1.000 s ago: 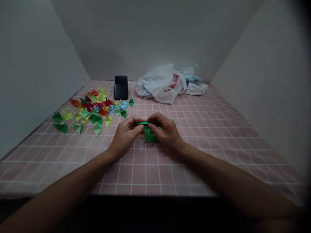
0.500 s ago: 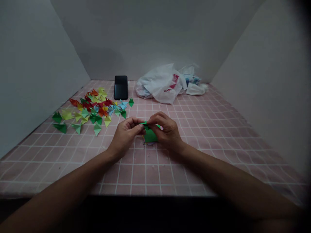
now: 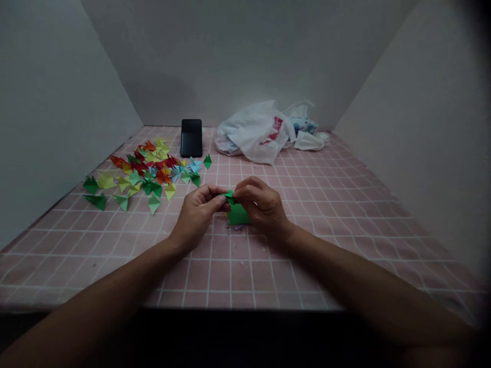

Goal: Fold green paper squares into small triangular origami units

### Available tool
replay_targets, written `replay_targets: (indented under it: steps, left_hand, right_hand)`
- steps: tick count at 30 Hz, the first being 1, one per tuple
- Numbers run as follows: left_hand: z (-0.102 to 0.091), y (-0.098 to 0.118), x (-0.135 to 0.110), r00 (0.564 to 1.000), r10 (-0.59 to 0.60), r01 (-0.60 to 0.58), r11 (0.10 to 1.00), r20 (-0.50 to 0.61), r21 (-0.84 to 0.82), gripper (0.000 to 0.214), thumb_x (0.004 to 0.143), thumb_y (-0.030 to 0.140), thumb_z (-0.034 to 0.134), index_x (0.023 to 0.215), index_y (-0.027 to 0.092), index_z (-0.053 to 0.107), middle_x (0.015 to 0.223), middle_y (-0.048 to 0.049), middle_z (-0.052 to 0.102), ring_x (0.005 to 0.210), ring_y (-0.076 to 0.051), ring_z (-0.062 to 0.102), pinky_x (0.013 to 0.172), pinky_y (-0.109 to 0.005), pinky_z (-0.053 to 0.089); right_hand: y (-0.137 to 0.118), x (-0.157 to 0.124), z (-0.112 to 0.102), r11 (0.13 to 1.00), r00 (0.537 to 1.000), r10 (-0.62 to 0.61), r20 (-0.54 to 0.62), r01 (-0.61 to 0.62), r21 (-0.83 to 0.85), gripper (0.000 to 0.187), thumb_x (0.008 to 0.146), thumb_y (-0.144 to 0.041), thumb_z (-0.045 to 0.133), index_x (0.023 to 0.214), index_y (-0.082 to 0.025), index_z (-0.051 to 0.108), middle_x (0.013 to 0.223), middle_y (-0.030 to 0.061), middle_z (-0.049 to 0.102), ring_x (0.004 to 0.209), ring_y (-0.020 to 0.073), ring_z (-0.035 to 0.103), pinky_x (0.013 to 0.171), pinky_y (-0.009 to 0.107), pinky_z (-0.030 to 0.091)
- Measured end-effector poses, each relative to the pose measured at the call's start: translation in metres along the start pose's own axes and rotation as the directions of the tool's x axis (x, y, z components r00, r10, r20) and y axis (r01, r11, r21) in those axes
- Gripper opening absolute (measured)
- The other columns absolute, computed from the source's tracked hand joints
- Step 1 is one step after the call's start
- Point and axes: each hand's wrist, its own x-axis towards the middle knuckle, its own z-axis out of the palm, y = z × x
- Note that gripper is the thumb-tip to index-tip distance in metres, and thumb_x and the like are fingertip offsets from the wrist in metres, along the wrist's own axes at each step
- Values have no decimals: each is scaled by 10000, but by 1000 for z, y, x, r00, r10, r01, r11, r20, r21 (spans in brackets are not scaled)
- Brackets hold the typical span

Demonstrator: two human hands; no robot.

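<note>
Between my two hands is a small folded piece of green paper (image 3: 229, 195), partly covered by my fingers. My left hand (image 3: 202, 207) pinches its left side between thumb and fingers. On its right side, my right hand (image 3: 263, 204) is closed with thumb and forefinger at the paper's edge. Just below, on the table, lies a stack of paper sheets (image 3: 238, 215) with a green one on top; my right hand hides its right part. Off to the left spreads a pile of folded paper pieces (image 3: 151, 186) in green, yellow, red, orange and light blue.
A black phone (image 3: 191, 138) lies at the back. Right of it are a crumpled white plastic bag (image 3: 255, 130) with red print and some white tissue (image 3: 309, 141). The pink checked cloth (image 3: 230, 276) covers the table, with pale walls on three sides.
My right thumb and forefinger have shifted slightly at the green paper's edge. My left hand keeps its hold, and the other things stay where they were.
</note>
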Motion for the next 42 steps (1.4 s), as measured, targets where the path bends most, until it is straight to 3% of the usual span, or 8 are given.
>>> replay_targets:
  steps: [15, 21, 28, 31, 34, 37, 42]
  left_hand:
    - [-2, 1, 2, 1000, 11, -11, 1000, -29, -14, 203, 662, 237, 817, 755, 167, 650, 715, 20, 718, 604, -119, 684, 663, -255, 581]
    - [-3, 1, 3, 999, -13, 11, 999, 32, 41, 206, 715, 286, 801, 867, 159, 742, 765, -8, 725, 654, -123, 678, 683, -252, 576]
    - [-4, 1, 3, 999, -10, 6, 997, 46, 71, 211, 752, 360, 816, 794, 159, 767, 754, -10, 718, 652, -110, 658, 699, -249, 578]
    - [-4, 1, 3, 1000, 2, -3, 997, 19, 74, 190, 733, 338, 828, 788, 166, 770, 738, -6, 720, 642, -114, 662, 686, -251, 577]
    - [-3, 1, 2, 999, 28, -25, 995, -30, 95, 184, 731, 327, 829, 786, 162, 768, 714, -8, 717, 637, -121, 664, 677, -258, 580]
    - [-3, 1, 2, 998, 36, -30, 994, -50, 101, 193, 731, 323, 833, 801, 155, 770, 732, -16, 727, 650, -126, 674, 683, -265, 589]
    - [-3, 1, 2, 999, 17, -12, 994, -50, 106, 226, 719, 343, 849, 805, 149, 770, 743, -17, 731, 665, -129, 683, 689, -267, 599]
  right_hand:
    - [2, 0, -1, 999, 1000, 0, 22, 1, -38, 155, 978, -148, 534, 879, -217, 632, 875, 36, 616, 793, 150, 623, 696, 286, 513]
    - [3, 0, 0, 1000, 1000, -5, 16, 5, -18, 149, 972, -137, 536, 884, -217, 626, 872, 31, 606, 785, 150, 611, 697, 291, 508]
    - [3, -1, 0, 1000, 1000, -17, 20, 17, -12, 171, 991, -141, 505, 882, -216, 613, 865, 27, 602, 793, 149, 610, 710, 289, 511]
    - [3, -1, 2, 998, 998, 54, 13, -54, 25, 159, 978, -143, 517, 873, -217, 610, 853, 27, 606, 808, 159, 608, 748, 312, 510]
    - [4, 0, 3, 975, 980, 199, -3, -198, 97, 78, 917, -150, 577, 895, -216, 613, 867, 22, 617, 817, 165, 604, 753, 319, 499]
    - [4, 2, 3, 924, 934, 357, 17, -356, 142, 9, 865, -194, 623, 857, -200, 622, 845, 18, 615, 792, 164, 585, 718, 311, 468]
    - [2, 4, 4, 801, 837, 542, 78, -543, 253, 116, 827, -271, 638, 754, -190, 597, 701, -20, 558, 660, 134, 504, 622, 283, 405]
